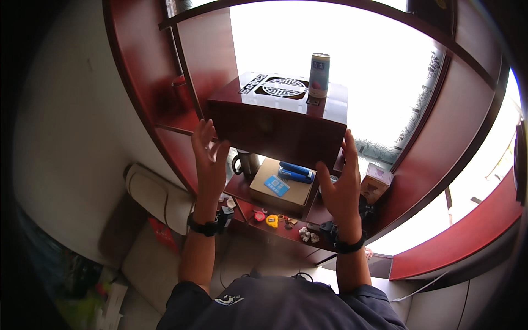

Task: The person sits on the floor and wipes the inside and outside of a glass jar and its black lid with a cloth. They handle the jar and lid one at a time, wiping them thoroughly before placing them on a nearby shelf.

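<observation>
A dark red, glossy wooden block like a box or shelf section (275, 129), with a pale round lattice pattern on top, fills the upper middle. A slim drink can (319, 77) stands upright on its right part. My left hand (209, 151) is raised by its lower left corner, fingers apart, holding nothing. At the right corner, my right hand (342, 190) is open too, thumb and fingers spread; whether its fingertips touch the wood I cannot tell. Between my hands, below the block, a blue stapler (296, 172) and a blue card (276, 186) lie on a brown cardboard box (261, 193).
A dark mug (248, 164) stands left of the cardboard box. On the lower shelf lie a yellow tape measure (271, 221), a red round item (259, 216) and small pieces. A small carton (377, 181) sits at right. A beige padded seat (159, 198) is at left.
</observation>
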